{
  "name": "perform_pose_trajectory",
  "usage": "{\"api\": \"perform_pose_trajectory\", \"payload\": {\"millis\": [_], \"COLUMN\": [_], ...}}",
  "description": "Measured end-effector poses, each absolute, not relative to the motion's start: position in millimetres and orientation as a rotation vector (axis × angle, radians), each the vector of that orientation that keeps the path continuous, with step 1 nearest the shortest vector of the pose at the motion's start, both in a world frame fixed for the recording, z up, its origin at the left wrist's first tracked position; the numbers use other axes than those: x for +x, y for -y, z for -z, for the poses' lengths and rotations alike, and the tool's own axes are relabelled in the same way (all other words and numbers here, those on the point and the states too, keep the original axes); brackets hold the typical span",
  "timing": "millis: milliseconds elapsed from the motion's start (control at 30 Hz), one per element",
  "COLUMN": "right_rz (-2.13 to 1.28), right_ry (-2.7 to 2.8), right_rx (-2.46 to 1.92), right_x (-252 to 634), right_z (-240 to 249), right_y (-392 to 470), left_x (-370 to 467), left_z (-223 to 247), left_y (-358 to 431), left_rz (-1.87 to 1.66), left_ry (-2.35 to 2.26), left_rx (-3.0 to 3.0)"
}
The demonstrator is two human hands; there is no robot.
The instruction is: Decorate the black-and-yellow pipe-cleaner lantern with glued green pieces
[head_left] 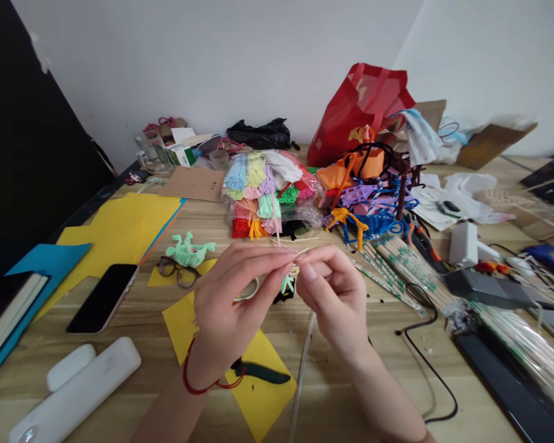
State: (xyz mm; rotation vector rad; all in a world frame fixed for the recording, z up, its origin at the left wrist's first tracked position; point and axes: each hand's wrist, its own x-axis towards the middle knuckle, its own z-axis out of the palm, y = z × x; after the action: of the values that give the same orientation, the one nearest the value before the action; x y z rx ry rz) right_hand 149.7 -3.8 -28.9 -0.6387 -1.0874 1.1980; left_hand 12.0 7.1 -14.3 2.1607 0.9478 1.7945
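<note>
no legible text anywhere, red bag [360, 111] carries a gold emblem or characters, too blurred to read, small green-and-white box [184, 154] at the back has print too small to make out, no numbers or brand names readable

Two hands are in the middle near side: one left hand [230, 301] and one right hand [334, 295]. One thin wooden stick [299, 251] is between their fingertips. On the left wrist there is one red string bracelet [198, 381].

On the left of the table lies one black phone [102, 298], and beside it one pair of glasses [178, 271]. Near the left edge there are two white cases [80, 384]. One green pipe-cleaner figure [189, 250] sits behind the glasses. Far in the middle stands one red bag [364, 111], and one black bag [258, 133] to its left. I count three yellow paper pieces [120, 231]. The sticks in the bundles on the right are too many to count.
</note>
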Motion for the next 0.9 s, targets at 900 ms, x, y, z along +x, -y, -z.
{"api": "perform_pose_trajectory", "payload": {"millis": [900], "right_rz": [-1.191], "right_ry": [1.1], "right_rx": [-0.713], "right_x": [150.8], "right_z": [29.2], "right_y": [-0.2], "left_x": [11.8], "left_z": [18.0], "left_y": [-13.9], "left_rz": [-1.755], "left_ry": [-1.17], "left_rx": [2.517]}}
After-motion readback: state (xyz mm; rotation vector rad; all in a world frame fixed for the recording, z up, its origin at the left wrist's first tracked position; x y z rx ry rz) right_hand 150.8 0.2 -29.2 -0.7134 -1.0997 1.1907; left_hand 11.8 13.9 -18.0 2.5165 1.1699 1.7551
